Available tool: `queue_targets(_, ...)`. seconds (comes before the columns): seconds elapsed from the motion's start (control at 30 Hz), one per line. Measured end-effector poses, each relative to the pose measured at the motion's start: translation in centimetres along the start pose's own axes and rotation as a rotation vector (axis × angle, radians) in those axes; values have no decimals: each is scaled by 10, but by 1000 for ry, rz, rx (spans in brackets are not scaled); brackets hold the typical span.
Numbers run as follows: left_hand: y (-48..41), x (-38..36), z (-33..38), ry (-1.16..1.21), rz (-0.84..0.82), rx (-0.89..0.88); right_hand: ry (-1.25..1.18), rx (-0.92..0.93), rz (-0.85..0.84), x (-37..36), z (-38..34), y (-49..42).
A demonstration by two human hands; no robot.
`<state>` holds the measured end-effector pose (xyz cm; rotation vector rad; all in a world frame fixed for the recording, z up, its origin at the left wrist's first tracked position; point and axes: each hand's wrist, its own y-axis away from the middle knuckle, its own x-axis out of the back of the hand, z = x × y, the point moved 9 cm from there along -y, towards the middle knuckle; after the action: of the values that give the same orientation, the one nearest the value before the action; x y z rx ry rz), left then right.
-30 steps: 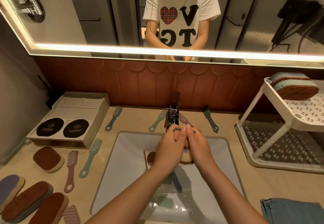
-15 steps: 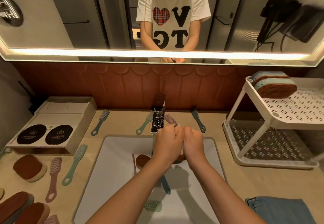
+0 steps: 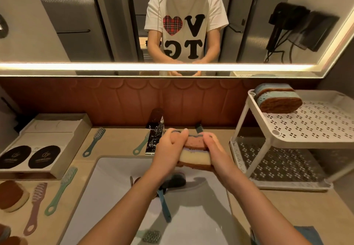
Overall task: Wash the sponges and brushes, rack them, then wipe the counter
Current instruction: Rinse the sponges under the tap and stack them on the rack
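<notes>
Over the white sink, both hands hold a stack of two sponges, brown scouring faces with cream and purple foam. My left hand grips the stack's left end and my right hand grips its right end. Below them in the basin lie a blue brush, a dark sponge and a teal brush head. Two blue sponges rest on the white rack's top shelf. The chrome faucet stands just behind my left hand.
Green and pink brushes and brown sponges lie on the beige counter left of the sink, next to a white box. More brushes lie along the back wall. A blue cloth sits at the front right.
My hands have risen from the basin and spread apart, bringing the stacked sponges up into plain view and a little to the right. The camera has tilted up slightly.
</notes>
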<state>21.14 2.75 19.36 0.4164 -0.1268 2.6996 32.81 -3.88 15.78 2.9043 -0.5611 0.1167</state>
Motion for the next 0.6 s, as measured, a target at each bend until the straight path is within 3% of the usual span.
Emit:
queue_targets(0.1,1,-12,7,177,-95,85,81,22,-131,14,-15,10)
queue_targets(0.27,12,-39,24,340,-325,156,179,165,-106,54,-47,22)
queue_targets(0.6,3,-89,103,242,-398,-60,240,333,21,130,-97,23)
